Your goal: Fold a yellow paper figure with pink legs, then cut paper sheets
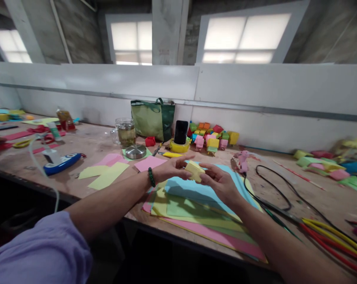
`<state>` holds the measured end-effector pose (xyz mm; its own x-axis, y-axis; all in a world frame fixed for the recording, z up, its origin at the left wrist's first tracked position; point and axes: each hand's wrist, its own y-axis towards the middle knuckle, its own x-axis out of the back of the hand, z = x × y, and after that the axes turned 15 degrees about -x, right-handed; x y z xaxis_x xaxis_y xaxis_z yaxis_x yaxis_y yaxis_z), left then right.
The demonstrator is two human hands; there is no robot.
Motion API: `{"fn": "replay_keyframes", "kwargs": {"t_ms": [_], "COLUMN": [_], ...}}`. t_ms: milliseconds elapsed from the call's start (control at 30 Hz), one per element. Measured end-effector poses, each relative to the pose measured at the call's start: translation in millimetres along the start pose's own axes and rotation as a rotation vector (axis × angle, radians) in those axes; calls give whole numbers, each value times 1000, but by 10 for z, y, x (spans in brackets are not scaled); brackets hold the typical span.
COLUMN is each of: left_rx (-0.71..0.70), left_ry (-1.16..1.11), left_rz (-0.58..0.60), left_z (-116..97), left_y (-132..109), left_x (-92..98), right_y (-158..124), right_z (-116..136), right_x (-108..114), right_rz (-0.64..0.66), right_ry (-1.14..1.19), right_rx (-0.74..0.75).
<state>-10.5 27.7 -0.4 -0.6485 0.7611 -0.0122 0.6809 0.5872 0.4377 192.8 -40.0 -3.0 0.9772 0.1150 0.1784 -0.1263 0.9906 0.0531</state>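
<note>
A small yellow folded-paper box is held up between my two hands, above a stack of coloured paper sheets with blue on top. My left hand, below a green bead bracelet, grips the box from its left side between thumb and fingers. From the right, my right hand pinches the same box, its thumb near the lower edge. Parts of the box are hidden behind the fingers.
Cut yellow paper pieces lie to the left. Behind stand a glass mug, a steel lid, a green bag, a phone on yellow tape and several coloured paper models. Black cables cross the right side.
</note>
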Motion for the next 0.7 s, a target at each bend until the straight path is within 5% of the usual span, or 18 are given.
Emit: {"fn": "replay_keyframes", "kwargs": {"t_ms": [433, 700], "left_rx": [-10, -130], "left_ry": [72, 198], "left_rz": [-15, 10], "left_z": [30, 111], "left_y": [10, 30], "left_x": [-28, -15], "right_y": [-1, 30], "right_z": [-33, -59], "right_x": [-18, 14], "right_rz": [-45, -13], "right_ry": [-125, -157], "right_rx": [22, 25]}}
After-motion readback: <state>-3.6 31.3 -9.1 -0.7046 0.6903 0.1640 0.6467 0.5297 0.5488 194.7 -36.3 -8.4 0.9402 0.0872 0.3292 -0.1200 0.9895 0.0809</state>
